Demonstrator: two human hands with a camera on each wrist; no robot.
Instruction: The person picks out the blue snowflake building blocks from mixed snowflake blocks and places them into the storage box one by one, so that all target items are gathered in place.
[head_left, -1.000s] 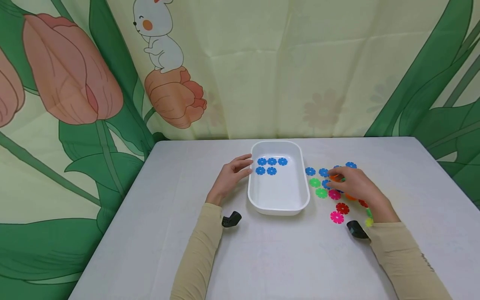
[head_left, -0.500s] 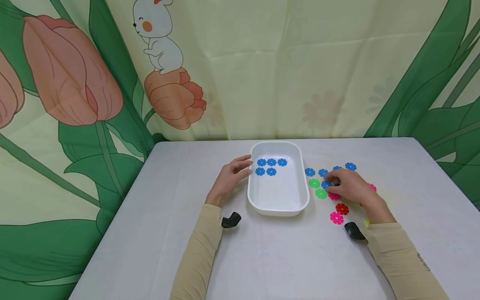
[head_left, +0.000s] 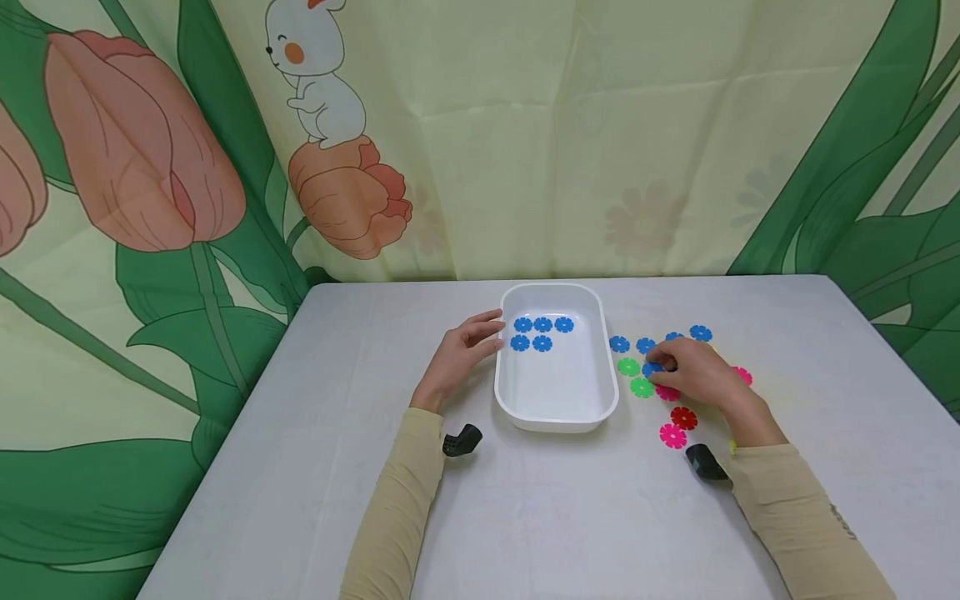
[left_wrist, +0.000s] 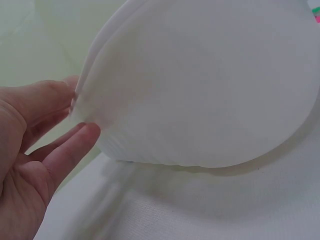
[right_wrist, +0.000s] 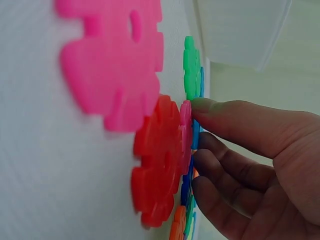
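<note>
A white rectangular tray (head_left: 557,423) stands on the table with several blue flower-shaped discs (head_left: 542,324) in two rows at its far left. My left hand (head_left: 462,353) is at the tray's left side, fairly straight fingertips touching its rim and outer wall, as the left wrist view also shows. My right hand (head_left: 701,375) is over the loose discs right of the tray. Its thumb and fingers pinch a notched blue disc (head_left: 652,370) lying among them; in the right wrist view the fingertips (right_wrist: 202,106) are right at its edge. The palm hides some discs.
Loose green discs (head_left: 642,387), a red disc (head_left: 683,417), a pink disc (head_left: 672,436) and more blue discs (head_left: 701,333) lie around the right hand. Black wrist cameras (head_left: 462,440) sit at both cuffs. A printed curtain (head_left: 570,167) hangs behind the white-covered table (head_left: 570,517).
My right hand has come slightly left and down onto the blue disc, its fingers closing together around it. The left hand and the tray have stayed in place.
</note>
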